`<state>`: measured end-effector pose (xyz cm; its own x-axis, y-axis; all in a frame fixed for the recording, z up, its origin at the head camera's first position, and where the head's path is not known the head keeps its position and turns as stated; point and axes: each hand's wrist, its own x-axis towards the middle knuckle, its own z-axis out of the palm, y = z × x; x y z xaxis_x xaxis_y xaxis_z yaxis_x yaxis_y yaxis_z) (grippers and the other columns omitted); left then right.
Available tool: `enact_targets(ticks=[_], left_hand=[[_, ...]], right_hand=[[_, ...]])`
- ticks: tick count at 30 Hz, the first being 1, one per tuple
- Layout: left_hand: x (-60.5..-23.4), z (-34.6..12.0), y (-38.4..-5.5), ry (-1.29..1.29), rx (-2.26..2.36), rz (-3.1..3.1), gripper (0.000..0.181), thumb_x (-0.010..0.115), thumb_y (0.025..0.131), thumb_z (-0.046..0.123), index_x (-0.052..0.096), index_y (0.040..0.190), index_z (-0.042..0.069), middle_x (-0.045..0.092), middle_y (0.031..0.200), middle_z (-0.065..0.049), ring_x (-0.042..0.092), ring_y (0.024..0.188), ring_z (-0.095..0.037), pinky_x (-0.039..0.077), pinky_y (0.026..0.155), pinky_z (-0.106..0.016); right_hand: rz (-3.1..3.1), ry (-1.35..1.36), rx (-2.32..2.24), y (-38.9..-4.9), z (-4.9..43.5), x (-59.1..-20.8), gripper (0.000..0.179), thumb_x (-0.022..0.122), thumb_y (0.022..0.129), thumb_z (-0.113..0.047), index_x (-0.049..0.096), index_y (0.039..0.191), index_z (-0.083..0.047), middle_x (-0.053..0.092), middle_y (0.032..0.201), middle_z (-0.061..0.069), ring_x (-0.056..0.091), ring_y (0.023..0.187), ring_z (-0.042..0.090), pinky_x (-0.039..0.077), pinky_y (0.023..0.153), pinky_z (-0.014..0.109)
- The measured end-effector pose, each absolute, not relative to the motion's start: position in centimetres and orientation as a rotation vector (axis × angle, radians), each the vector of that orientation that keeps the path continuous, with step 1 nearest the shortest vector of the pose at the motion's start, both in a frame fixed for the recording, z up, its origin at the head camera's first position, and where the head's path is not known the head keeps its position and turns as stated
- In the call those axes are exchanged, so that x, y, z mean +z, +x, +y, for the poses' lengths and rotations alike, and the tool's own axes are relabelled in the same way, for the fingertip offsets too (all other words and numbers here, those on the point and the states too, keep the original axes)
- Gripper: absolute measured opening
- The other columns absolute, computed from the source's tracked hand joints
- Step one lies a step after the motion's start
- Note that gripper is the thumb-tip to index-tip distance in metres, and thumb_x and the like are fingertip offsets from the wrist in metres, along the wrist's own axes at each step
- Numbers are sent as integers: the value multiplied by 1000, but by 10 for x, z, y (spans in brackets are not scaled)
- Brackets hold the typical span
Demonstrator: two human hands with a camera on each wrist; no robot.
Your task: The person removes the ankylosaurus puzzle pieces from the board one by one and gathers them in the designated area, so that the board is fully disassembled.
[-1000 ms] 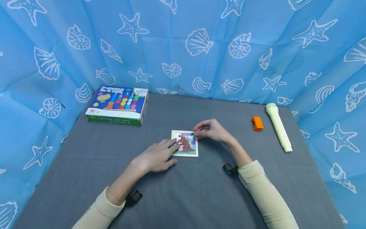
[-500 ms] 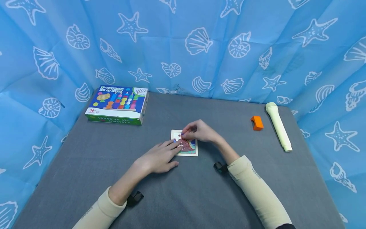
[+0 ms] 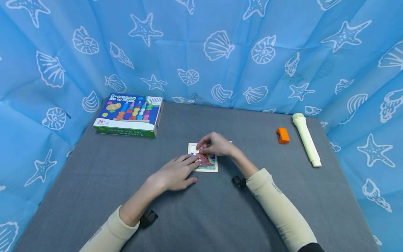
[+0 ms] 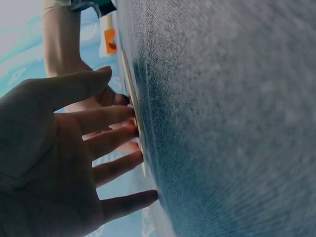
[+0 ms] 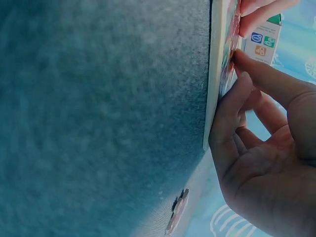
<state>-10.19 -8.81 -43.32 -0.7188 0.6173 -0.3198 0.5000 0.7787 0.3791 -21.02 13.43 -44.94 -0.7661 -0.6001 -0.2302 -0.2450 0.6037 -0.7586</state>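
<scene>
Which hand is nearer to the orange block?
The right hand. It is over the far part of the puzzle, left of the orange block and apart from it. The left hand is farther left, touching the puzzle.

A square, pale-framed, multicoloured picture puzzle [image 3: 209, 162] lies flat at centre, with a thin loose piece [image 5: 177, 212] to its right.

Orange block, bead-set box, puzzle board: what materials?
Orange block: probably painted wood; even colour, crisp edges, but plastic possible.
Bead-set box: likely cardboard, smooth printed finish; flat panels, straight edges.
Puzzle board: seems wooden, matte; pale, plain rim.
</scene>
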Motion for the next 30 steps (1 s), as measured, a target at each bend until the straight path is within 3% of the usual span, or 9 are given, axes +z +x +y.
enact_targets(ticks=[7, 16, 23, 30], left_hand=[[-434, -87, -101, 860, 342, 2553, 66, 59, 112, 43, 39, 170, 18, 32, 181, -5, 25, 169, -34, 29, 134, -62], [-433, -87, -101, 845, 358, 2555, 65, 60, 112, 43, 41, 169, 17, 33, 180, -6, 25, 170, -34, 29, 134, -64], [-434, -88, -102, 845, 370, 2547, 65, 60, 112, 42, 41, 169, 18, 32, 181, -5, 26, 169, -34, 30, 133, -65], [-435, -88, -102, 838, 374, 2543, 65, 59, 112, 43, 41, 169, 19, 30, 181, -4, 25, 169, -33, 30, 133, -64]], right_hand=[[2386, -741, -982, -212, 134, -451, 11, 77, 100, -9, 82, 110, -6, 58, 79, -3, 50, 69, 9, 41, 65, 21], [2435, -846, -943, -209, 140, -445, 17, 76, 99, -6, 83, 114, -9, 73, 109, 12, 61, 87, 14, 51, 77, 26], [2395, -885, -1047, -208, 146, -446, 22, 73, 102, -5, 80, 123, -5, 82, 115, 13, 73, 92, 15, 60, 86, 31], [2369, -801, -1152, -208, 153, -447, 24, 73, 102, -4, 78, 125, -2, 81, 120, 16, 78, 105, 24, 65, 93, 37]])
